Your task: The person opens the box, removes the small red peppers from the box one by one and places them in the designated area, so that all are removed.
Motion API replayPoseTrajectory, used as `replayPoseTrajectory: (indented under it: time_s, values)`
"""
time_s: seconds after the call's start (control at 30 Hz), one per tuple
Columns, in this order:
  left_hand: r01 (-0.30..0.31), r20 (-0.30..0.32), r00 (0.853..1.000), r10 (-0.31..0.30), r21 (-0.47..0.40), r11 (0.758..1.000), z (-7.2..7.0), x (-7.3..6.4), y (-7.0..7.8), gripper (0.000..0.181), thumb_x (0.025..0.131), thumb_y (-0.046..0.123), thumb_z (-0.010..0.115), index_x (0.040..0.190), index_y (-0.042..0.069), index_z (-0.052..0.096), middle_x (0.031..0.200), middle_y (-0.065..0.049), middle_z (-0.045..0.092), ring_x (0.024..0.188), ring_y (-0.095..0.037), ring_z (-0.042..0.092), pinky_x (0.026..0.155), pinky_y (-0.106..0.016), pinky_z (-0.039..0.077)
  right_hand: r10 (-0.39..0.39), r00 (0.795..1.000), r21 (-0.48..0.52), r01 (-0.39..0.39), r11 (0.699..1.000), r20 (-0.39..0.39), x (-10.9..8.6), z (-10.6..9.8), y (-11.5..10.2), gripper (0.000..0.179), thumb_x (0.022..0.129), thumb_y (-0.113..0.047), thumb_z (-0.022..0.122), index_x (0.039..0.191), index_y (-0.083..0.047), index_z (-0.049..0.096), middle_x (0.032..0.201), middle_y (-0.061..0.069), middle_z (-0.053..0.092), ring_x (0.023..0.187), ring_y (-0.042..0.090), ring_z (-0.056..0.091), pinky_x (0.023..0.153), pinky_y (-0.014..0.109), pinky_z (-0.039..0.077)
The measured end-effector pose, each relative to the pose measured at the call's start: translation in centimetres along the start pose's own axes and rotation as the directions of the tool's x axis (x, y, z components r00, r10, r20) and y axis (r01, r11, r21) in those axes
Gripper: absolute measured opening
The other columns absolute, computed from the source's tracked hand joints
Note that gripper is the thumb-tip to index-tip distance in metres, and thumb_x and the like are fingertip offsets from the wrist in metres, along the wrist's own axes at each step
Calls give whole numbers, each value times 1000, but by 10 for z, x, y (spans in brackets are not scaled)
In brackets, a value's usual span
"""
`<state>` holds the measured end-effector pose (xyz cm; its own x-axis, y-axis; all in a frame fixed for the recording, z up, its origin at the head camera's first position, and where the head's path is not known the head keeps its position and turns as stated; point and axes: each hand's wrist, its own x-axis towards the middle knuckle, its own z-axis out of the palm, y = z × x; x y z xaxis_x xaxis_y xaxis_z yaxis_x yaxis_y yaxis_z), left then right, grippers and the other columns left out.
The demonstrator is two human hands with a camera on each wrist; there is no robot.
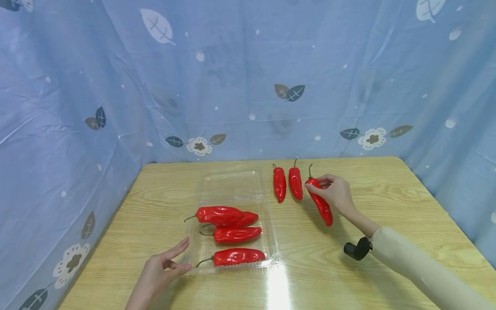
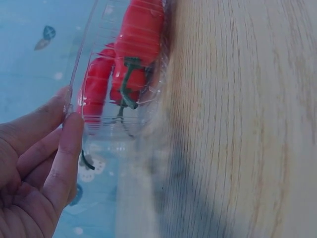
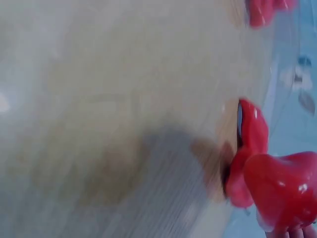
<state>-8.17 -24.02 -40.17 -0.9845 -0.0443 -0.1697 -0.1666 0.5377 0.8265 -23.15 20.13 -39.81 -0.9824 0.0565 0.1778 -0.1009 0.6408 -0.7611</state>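
Note:
My right hand (image 1: 336, 193) pinches a red chili pepper (image 1: 322, 206) near its stem end, with the tip hanging toward me over the right half of the table. In the right wrist view that held pepper (image 3: 282, 186) looms large at the lower right. A clear plastic container (image 1: 273, 234) sits left of centre with its lid (image 1: 232, 186) folded back. Several red peppers (image 1: 237, 235) lie inside it, stems to the left. At its near left corner is my left hand (image 1: 159, 271); the left wrist view has the thumb and a finger pinching the rim (image 2: 74, 82).
Two more red peppers, one at left (image 1: 279, 184) and one at right (image 1: 296, 183), lie side by side between the lid and my right hand. A blue patterned curtain (image 1: 248, 86) hangs behind and beside the wooden table (image 1: 387, 193).

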Motion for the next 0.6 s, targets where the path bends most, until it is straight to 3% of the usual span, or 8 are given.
replayPoseTrajectory:
  time_s: [0.33,0.6]
  values:
    - [5,-10,1000,-5,19,1000,1,0,2,57,76,7,80,130,11,61,137,-3,54,59,-12,54,50,-21,41,131,991,24,-131,991,-12,41,5,13,49,82,-41,75,104,2,68,92,16,70,76,18,59,60,22,46]
    - [-37,15,999,37,-19,999,-1,-1,0,57,77,9,79,130,5,59,138,-9,52,57,-10,52,55,-21,45,295,955,136,-289,948,-22,65,12,21,58,81,-44,74,112,4,65,100,12,64,76,11,54,58,17,46]
